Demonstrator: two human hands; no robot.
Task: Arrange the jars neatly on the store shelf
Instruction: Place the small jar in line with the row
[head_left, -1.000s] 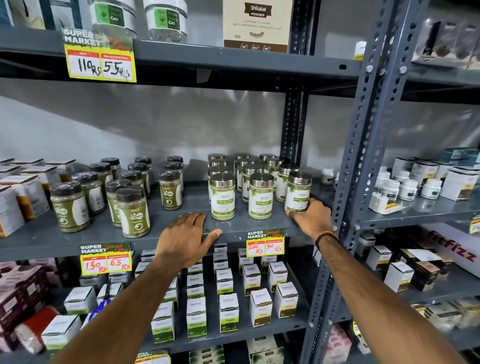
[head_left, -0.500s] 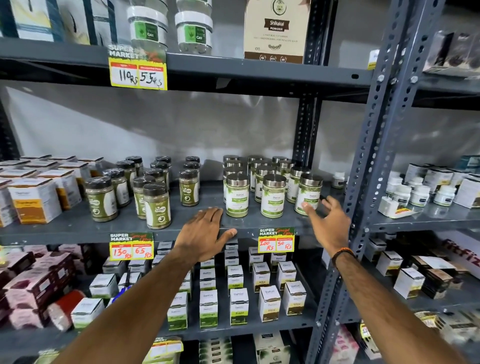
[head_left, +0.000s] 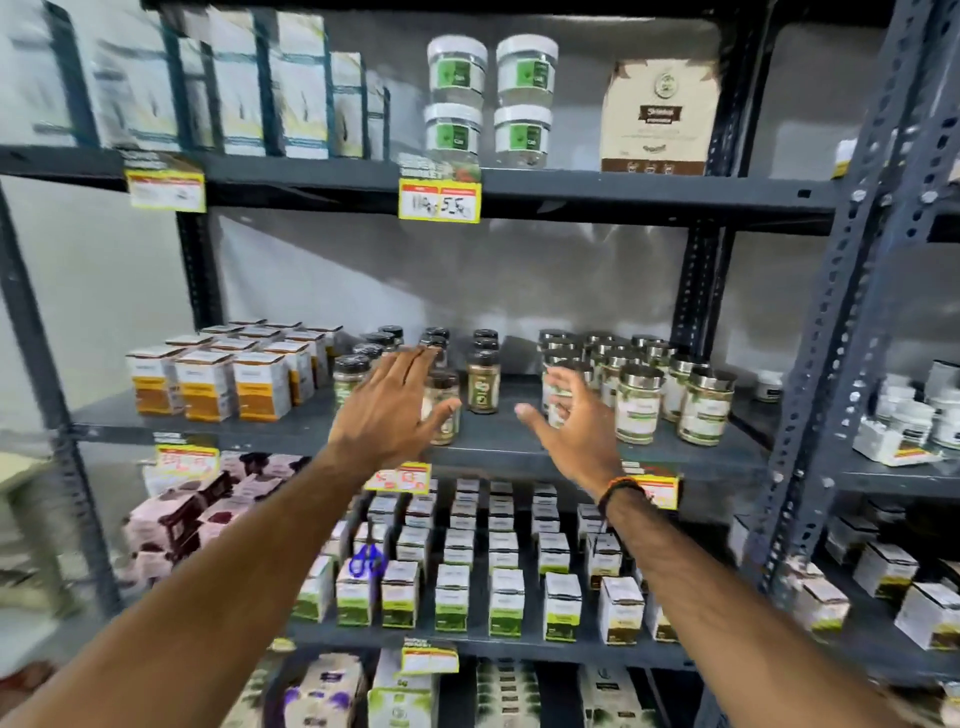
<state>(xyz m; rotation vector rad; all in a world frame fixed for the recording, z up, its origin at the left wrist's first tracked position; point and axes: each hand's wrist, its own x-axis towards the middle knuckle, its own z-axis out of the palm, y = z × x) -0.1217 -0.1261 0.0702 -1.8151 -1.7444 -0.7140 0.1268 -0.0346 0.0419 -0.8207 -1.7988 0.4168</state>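
Glass-looking small jars w/ dark lids and green labels (head_left: 483, 382) stand on the grey metal shelf (head_left: 488, 436), mid level, left of the steel-lidded white-label jars (head_left: 638, 402). Prob. rigid, smooth, a bit slippery, breakable if knocked off the edge; light enough for one hand. Best grip: round the body below the lid, not the lid itself. Left hand (head_left: 387, 415) is spread flat, fingers extended, in front of the dark-lid group, holding nothing. Right hand (head_left: 576, 421) is loose, fingers half curled, empty, just in front of the steel-lid jars; contact unclear.
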